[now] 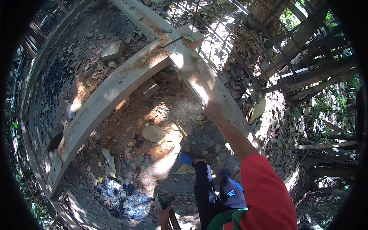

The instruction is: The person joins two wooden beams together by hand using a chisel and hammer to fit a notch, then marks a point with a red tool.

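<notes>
My right hand (pixel 213 111), at the end of an outstretched arm, is closed at the inner edge of the right wooden beam (pixel 218 90); the fingertips are hard to make out. Low in the picture, my left hand (pixel 165 215) grips a hammer-like tool (pixel 167 201) with a dark head, close to my legs. Ahead, the right beam meets a long left beam (pixel 115 84) at a corner joint. Wood shavings lie along the top of the left beam near that joint. A pale dusty haze (pixel 187 111) shows beside my right hand.
Behind the joint another beam (pixel 143 17) runs away from me. A wood block (pixel 112 50) lies beyond the left beam; a smaller offcut (pixel 151 90) lies inside the corner. Shavings and dry leaves (pixel 154 133) cover the ground. A stick fence (pixel 291 73) stands at the right.
</notes>
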Motion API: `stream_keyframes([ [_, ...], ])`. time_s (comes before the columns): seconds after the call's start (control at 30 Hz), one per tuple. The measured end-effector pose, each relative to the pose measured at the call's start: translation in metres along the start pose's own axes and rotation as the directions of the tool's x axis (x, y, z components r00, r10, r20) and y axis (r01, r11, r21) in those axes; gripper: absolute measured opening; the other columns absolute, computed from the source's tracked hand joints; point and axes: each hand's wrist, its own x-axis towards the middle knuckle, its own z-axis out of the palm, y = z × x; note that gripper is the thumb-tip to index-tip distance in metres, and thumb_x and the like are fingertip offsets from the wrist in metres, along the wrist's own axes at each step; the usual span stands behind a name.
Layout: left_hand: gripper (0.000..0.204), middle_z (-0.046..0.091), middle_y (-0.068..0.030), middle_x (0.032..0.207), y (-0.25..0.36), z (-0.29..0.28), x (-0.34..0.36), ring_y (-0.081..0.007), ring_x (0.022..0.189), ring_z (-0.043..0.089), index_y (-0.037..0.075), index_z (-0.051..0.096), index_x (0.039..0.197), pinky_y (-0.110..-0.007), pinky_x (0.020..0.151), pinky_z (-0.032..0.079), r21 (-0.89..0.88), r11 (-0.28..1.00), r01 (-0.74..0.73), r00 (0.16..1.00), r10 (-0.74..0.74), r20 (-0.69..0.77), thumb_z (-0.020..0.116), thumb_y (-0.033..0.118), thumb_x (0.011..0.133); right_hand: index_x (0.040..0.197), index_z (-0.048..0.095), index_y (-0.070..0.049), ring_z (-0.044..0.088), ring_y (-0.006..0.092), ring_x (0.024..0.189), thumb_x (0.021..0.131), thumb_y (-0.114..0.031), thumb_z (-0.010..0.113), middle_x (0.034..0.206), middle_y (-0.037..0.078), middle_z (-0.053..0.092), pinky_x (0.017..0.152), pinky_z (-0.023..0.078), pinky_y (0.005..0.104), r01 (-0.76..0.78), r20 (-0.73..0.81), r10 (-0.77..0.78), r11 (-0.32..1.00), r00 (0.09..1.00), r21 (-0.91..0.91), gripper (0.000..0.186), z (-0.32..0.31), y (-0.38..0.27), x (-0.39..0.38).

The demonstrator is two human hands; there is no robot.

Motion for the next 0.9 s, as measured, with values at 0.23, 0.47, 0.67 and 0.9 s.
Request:
stream_keyframes([
  [0.23, 0.041, 0.068, -0.0094, 0.072, -0.026, -0.005, 0.027, -0.0181, 0.065, 0.066, -0.005, 0.07, 0.082, -0.036, 0.059, 0.05, 0.349, 0.933, 0.09, 0.995, -0.102, 0.016, 0.082, 0.031, 0.068, 0.093, 0.066, -0.005, 0.068, 0.0347, 0.08, 0.088, -0.025, 0.058, 0.087, 0.017, 0.069, 0.069, 0.055, 0.0432, -0.358, -0.357, 0.439, 0.894, 0.825, 0.271, 0.022, 0.024, 0.014, 0.093],
  [0.47, 0.045, 0.069, -0.0108, 0.074, -0.034, 0.014, 0.027, -0.02, 0.066, 0.067, -0.006, 0.07, 0.084, -0.037, 0.061, 0.051, 0.539, 0.834, 0.122, 0.985, -0.166, 0.035, 0.083, 0.034, 0.066, 0.094, 0.063, -0.01, 0.066, 0.0307, 0.073, 0.091, -0.023, 0.054, 0.078, 0.011, 0.065, 0.063, 0.054, 0.0399, 0.506, 0.063, -0.518, 0.851, 0.853, 0.14, 0.015, 0.001, -0.026, 0.124],
  [0.67, 0.052, 0.07, -0.0127, 0.077, 0.033, 0.037, 0.019, -0.0223, 0.068, 0.067, -0.007, 0.07, 0.088, -0.038, 0.063, 0.051, 0.582, 0.813, 0.029, 0.995, -0.082, 0.065, 0.084, 0.037, 0.064, 0.112, 0.067, -0.017, 0.066, 0.0253, 0.07, 0.09, -0.027, 0.06, 0.086, 0.01, 0.067, 0.065, 0.054, 0.0373, 0.378, 0.002, -0.445, 0.763, 0.896, 0.525, 0.025, 0.016, -0.046, -0.011],
  [0.9, 0.041, 0.068, -0.0073, 0.081, 0.199, 0.123, 0.04, -0.0181, 0.072, 0.063, -0.002, 0.07, 0.093, -0.035, 0.068, 0.049, 0.128, 0.966, -0.223, 0.973, 0.213, 0.087, 0.082, 0.028, 0.069, 0.108, 0.069, -0.006, 0.062, 0.0109, 0.07, 0.097, -0.035, 0.061, 0.089, 0.002, 0.068, 0.056, 0.052, 0.0271, -0.631, 0.596, 0.301, 0.028, 0.745, 0.775, 0.033, 0.01, 0.073, -0.146],
])
